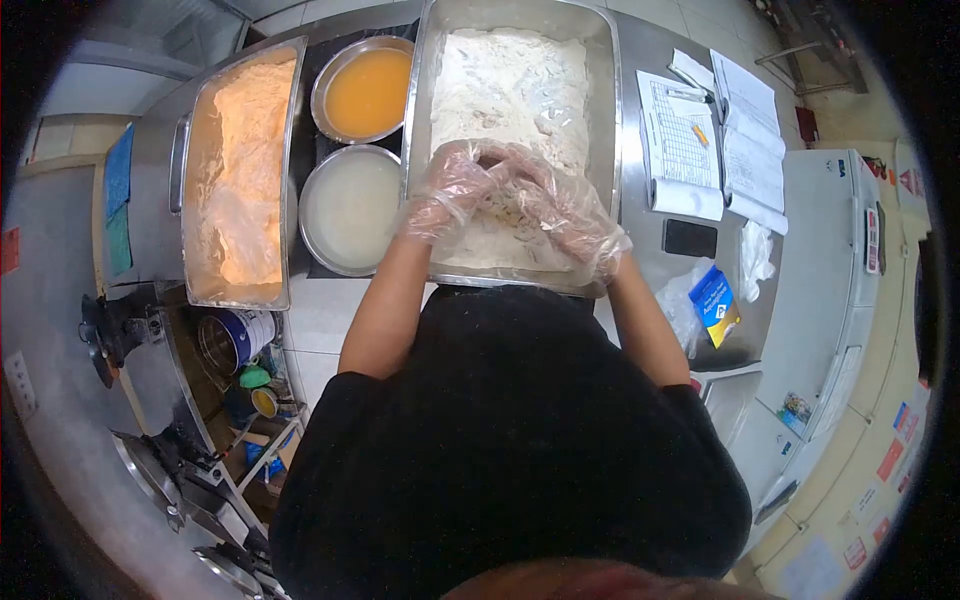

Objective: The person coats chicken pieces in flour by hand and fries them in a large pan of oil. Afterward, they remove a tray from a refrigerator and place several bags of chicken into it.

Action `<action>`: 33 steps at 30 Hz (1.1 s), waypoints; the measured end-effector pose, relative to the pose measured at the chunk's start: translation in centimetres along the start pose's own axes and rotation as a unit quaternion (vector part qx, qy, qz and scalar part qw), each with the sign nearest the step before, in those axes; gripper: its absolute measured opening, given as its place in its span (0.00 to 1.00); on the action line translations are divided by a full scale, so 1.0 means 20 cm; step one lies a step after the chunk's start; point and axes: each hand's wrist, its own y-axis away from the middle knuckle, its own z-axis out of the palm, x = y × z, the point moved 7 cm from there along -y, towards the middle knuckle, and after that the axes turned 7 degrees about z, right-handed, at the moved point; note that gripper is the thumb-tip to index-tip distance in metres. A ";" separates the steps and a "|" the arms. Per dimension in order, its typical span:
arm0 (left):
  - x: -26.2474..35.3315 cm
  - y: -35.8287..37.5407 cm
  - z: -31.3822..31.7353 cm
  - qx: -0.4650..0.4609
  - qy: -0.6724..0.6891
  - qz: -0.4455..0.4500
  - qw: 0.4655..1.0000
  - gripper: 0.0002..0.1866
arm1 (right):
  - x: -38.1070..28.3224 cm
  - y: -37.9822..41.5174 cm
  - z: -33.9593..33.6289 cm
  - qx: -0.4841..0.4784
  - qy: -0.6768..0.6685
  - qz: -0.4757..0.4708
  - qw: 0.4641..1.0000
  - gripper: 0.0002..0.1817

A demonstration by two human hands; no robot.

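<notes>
Both of my hands wear clear plastic gloves and meet over the near half of a deep metal tray (614,120) of white flour (510,80). My left hand (458,188) is curled inward, its fingertips close to those of the other hand. From the right, my right hand (555,203) bends toward it with curved fingers. Between and under the palms, lumpy floured bits show in part; what the fingers hold is hidden. The flour's surface is uneven, with clumps around the hands.
Left of the tray stand a bowl of orange liquid (370,93), a bowl of cloudy whitish liquid (352,210) and a metal pan (296,150) of orange breading (250,140). On the right lie papers (683,145), a dark phone (690,237) and a blue-and-yellow packet (714,305).
</notes>
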 end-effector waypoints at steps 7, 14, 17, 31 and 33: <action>0.11 -0.04 0.00 0.005 -0.197 0.153 0.968 0.11 | -0.10 0.09 0.01 -0.060 -0.027 0.023 0.998 0.35; 0.12 -0.11 -0.02 0.073 -0.204 0.202 0.955 0.08 | 0.30 0.21 0.10 -0.039 -0.113 0.031 0.992 0.42; 0.15 -0.15 0.00 0.079 -0.232 0.245 0.938 0.08 | 0.32 0.28 0.06 -0.006 -0.059 0.016 0.998 0.41; 0.20 0.16 0.07 -0.179 0.096 -0.019 0.979 0.20 | 0.04 0.15 0.02 0.267 -0.035 0.069 0.961 0.24; 0.18 0.16 0.03 -0.150 0.088 -0.021 0.985 0.18 | 0.09 0.15 0.03 0.271 0.022 0.083 0.959 0.22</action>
